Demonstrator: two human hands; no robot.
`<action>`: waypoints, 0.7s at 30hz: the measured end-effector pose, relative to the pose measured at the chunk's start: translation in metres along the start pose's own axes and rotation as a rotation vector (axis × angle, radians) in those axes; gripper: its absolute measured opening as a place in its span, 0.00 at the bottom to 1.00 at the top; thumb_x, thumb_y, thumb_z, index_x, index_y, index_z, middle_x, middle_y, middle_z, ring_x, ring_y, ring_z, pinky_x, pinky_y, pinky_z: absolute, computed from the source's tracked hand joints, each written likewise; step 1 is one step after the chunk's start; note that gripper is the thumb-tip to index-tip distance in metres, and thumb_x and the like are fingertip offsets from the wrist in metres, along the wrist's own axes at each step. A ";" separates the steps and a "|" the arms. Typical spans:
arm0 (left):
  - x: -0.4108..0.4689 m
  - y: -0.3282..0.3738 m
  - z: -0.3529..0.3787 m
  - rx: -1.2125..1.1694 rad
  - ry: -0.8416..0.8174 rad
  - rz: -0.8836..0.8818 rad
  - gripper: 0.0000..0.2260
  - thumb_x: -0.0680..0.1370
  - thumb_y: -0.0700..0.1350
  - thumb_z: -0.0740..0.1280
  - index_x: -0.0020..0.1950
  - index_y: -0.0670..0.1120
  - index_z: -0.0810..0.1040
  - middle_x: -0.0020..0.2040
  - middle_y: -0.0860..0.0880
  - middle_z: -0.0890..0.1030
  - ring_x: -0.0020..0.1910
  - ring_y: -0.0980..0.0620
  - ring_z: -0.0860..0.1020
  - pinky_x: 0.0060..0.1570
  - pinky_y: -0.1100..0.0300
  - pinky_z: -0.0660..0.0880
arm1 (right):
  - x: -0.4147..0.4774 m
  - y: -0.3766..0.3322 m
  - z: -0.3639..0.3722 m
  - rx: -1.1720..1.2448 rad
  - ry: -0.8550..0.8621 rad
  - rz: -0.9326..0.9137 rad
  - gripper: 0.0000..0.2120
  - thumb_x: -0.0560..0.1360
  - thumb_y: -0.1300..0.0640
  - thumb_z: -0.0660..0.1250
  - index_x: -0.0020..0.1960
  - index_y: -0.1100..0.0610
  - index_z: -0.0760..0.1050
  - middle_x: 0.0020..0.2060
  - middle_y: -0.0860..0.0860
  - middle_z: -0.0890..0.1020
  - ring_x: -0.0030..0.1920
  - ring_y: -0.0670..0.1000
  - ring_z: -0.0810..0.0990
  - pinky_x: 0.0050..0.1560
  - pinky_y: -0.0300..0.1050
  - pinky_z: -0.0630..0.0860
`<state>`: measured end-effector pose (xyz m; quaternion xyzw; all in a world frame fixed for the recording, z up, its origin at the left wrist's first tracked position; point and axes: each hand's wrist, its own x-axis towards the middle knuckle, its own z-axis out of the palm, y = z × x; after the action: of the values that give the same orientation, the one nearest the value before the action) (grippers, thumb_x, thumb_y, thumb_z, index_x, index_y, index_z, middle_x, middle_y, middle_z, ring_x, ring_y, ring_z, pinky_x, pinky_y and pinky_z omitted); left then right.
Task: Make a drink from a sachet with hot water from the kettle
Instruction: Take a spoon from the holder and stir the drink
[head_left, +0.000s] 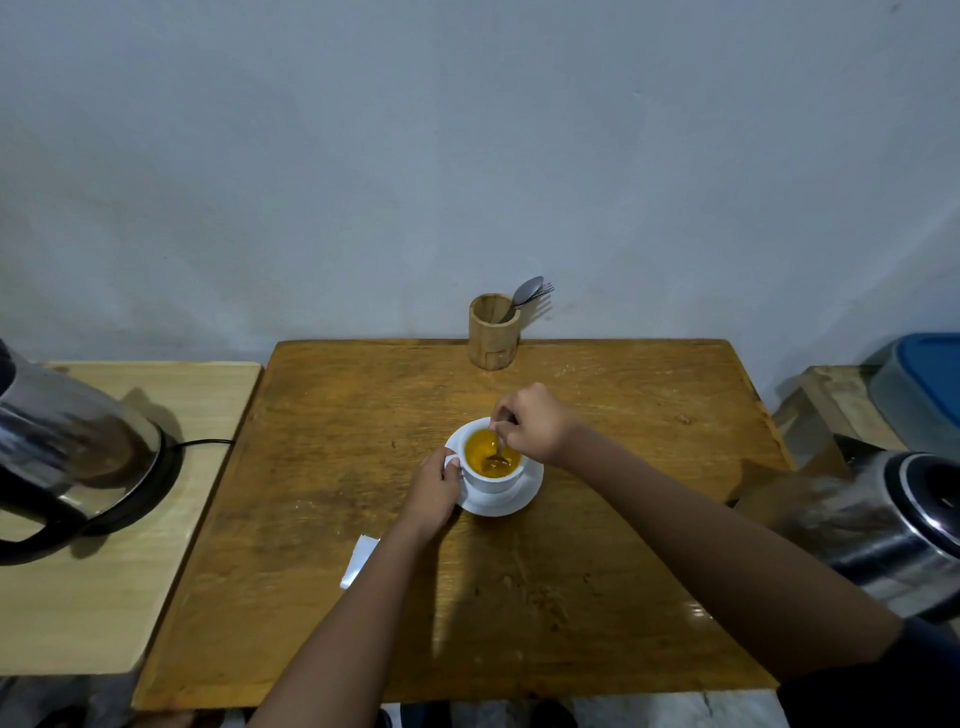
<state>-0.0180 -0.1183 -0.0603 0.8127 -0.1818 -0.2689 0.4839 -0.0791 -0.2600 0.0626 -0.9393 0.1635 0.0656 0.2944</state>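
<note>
Item 1: white ceramic cup (488, 480) of orange drink, on a white round saucer (511, 501), centre of the brown wooden desk (597, 545). Your left hand (434, 493) fingers grip its handle; your right hand (532, 423) fingers pinch a metal teaspoon (497, 457) in the liquid. Likely hot, brittle, spill-prone: hold by the handle. Steel kettle (78, 452) at left is cropped; the white sachet (358, 561) is partly hidden.

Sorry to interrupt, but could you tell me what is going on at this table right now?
A person is stirring an orange-yellow drink in a white ceramic cup on a white saucer. The right hand holds a small metal spoon dipped in the drink, and the left hand steadies the cup's handle. A steel electric kettle sits on its base at left.
</note>
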 end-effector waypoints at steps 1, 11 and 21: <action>0.000 0.000 0.000 -0.002 0.000 -0.001 0.08 0.80 0.43 0.55 0.50 0.45 0.73 0.45 0.46 0.75 0.40 0.54 0.71 0.37 0.62 0.67 | 0.000 -0.001 0.002 0.015 0.008 -0.007 0.10 0.77 0.60 0.63 0.53 0.63 0.80 0.47 0.59 0.84 0.48 0.55 0.82 0.51 0.52 0.80; 0.002 -0.003 0.001 -0.009 -0.003 -0.006 0.08 0.80 0.43 0.55 0.48 0.45 0.73 0.45 0.45 0.76 0.42 0.51 0.72 0.39 0.56 0.68 | 0.002 -0.003 0.014 0.052 0.190 -0.002 0.11 0.77 0.60 0.61 0.52 0.64 0.80 0.47 0.61 0.84 0.47 0.57 0.82 0.47 0.50 0.79; 0.003 -0.006 0.002 0.002 -0.007 -0.016 0.08 0.80 0.44 0.55 0.51 0.44 0.73 0.47 0.45 0.76 0.45 0.50 0.72 0.44 0.57 0.68 | -0.008 0.000 0.002 -0.122 0.037 -0.030 0.13 0.78 0.59 0.60 0.56 0.63 0.77 0.50 0.59 0.83 0.50 0.56 0.80 0.42 0.43 0.73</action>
<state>-0.0163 -0.1190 -0.0669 0.8137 -0.1769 -0.2753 0.4804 -0.0867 -0.2569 0.0622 -0.9589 0.1507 0.0536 0.2343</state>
